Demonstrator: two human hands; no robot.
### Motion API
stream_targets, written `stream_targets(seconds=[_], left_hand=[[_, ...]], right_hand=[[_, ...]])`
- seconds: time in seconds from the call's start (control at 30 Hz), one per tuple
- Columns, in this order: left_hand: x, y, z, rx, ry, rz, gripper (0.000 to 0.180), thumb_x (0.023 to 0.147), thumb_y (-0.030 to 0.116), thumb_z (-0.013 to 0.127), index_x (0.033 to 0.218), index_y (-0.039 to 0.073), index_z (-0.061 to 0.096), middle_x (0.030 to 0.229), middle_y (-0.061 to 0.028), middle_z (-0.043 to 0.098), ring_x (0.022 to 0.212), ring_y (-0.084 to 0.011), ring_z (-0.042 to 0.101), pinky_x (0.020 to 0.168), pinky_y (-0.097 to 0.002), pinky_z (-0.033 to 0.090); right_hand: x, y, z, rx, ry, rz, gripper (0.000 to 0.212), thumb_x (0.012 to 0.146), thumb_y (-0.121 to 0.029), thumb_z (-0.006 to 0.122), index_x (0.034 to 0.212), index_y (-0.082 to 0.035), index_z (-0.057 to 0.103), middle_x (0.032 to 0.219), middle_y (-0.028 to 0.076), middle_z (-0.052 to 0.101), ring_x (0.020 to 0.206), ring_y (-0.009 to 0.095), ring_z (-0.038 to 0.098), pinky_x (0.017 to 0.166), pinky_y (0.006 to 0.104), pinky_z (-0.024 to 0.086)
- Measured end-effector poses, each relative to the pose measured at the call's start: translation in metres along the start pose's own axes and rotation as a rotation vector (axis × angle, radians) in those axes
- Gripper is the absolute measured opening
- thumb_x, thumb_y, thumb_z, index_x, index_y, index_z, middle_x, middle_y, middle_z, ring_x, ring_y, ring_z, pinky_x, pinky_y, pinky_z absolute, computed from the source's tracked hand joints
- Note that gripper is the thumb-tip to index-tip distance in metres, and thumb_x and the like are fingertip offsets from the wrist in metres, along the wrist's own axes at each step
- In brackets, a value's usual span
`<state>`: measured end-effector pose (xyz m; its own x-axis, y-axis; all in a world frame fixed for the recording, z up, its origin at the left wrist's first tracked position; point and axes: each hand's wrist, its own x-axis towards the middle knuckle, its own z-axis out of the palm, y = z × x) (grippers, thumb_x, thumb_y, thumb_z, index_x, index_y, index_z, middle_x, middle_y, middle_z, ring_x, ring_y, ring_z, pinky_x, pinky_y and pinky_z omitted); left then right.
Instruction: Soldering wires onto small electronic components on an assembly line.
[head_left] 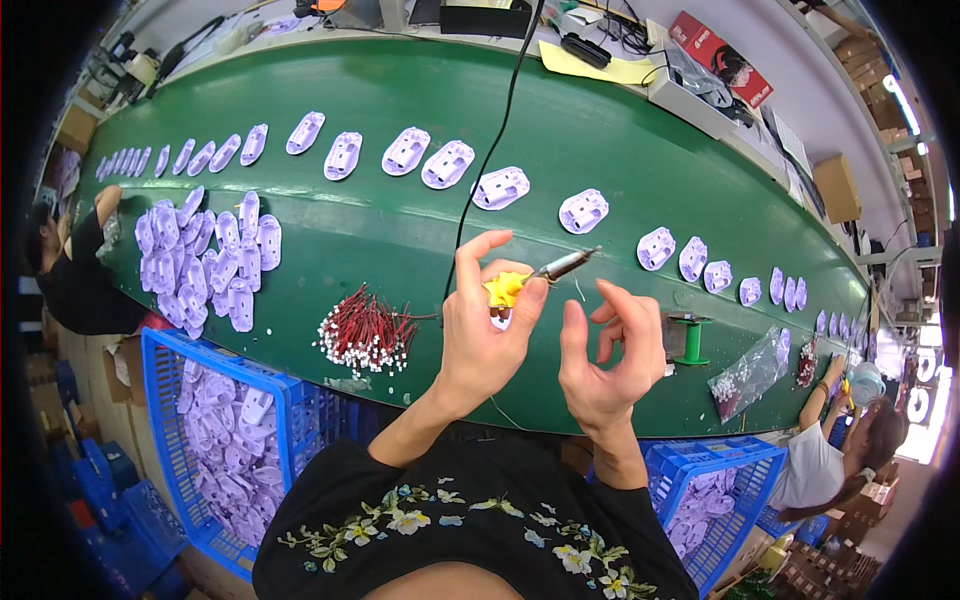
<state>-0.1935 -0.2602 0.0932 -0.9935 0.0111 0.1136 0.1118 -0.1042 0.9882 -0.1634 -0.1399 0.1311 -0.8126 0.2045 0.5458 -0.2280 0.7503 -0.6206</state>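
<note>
My left hand (485, 335) is wrapped round a soldering iron (567, 265) with a yellow grip, its metal tip pointing right and slightly away from me. Part of a small pale piece shows below the grip; its kind I cannot make out. To the right, my right hand (615, 355) is raised with curled fingers, the thumb apart from them, and nothing visible between them. A thin bright strand (580, 290) shows between the two hands. Beyond them, pale purple plastic shells (584, 211) lie in a spaced row on the green bench (400, 235).
Left of my hands are a bundle of red wires with white connectors (365, 335) and a shell pile (205, 260). A green spool (692, 340) and plastic bag (745, 375) lie right. A black cable (500, 130) crosses the bench. Blue crates (285, 420) stand below; co-workers sit at both ends.
</note>
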Motion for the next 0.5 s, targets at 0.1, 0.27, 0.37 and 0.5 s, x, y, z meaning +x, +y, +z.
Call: stream_targets(seconds=[0.1, 0.27, 0.37, 0.5], left_hand=[[0.002, -0.001, -0.002, -0.171, -0.004, -0.04, 0.048, 0.094, 0.019, 0.06, 0.127, -0.002, 0.034, 0.084, -0.0091, 0.063, 0.073, -0.0116, 0.059, 0.064, -0.026, 0.047], [0.002, 0.004, -0.007, -0.187, -0.081, -0.12, 0.04, 0.1, 0.019, 0.049, 0.131, 0.002, 0.031, 0.093, -0.009, 0.058, 0.085, -0.0115, 0.058, 0.073, -0.0236, 0.047], [0.002, 0.009, -0.007, -0.127, -0.103, -0.111, 0.039, 0.1, 0.018, 0.048, 0.131, 0.002, 0.031, 0.091, -0.0064, 0.057, 0.078, -0.0074, 0.053, 0.067, -0.0208, 0.042], [0.002, 0.003, -0.005, -0.138, -0.071, -0.108, 0.045, 0.096, 0.019, 0.056, 0.129, -0.001, 0.032, 0.089, -0.0076, 0.061, 0.075, -0.0088, 0.054, 0.063, -0.0239, 0.043]], right_hand=[[-0.003, 0.013, 0.005, 0.043, 0.159, -0.236, 0.03, 0.068, 0.003, 0.074, 0.096, -0.003, 0.066, 0.081, 0.008, 0.056, 0.047, 0.013, 0.046, 0.041, 0.0244, 0.035], [0.009, 0.028, 0.008, -0.037, 0.118, -0.622, 0.04, 0.058, 0.002, 0.074, 0.096, -0.009, 0.07, 0.098, 0.008, 0.053, 0.054, 0.009, 0.048, 0.043, 0.022, 0.033], [0.014, 0.032, 0.01, -0.109, 0.096, -0.692, 0.037, 0.058, -0.001, 0.075, 0.094, -0.009, 0.072, 0.097, 0.007, 0.053, 0.053, 0.008, 0.045, 0.043, 0.0216, 0.032], [0.013, 0.026, 0.014, -0.112, 0.136, -0.568, 0.034, 0.059, -0.001, 0.076, 0.093, -0.008, 0.071, 0.095, 0.006, 0.053, 0.052, 0.008, 0.043, 0.043, 0.0218, 0.032]])
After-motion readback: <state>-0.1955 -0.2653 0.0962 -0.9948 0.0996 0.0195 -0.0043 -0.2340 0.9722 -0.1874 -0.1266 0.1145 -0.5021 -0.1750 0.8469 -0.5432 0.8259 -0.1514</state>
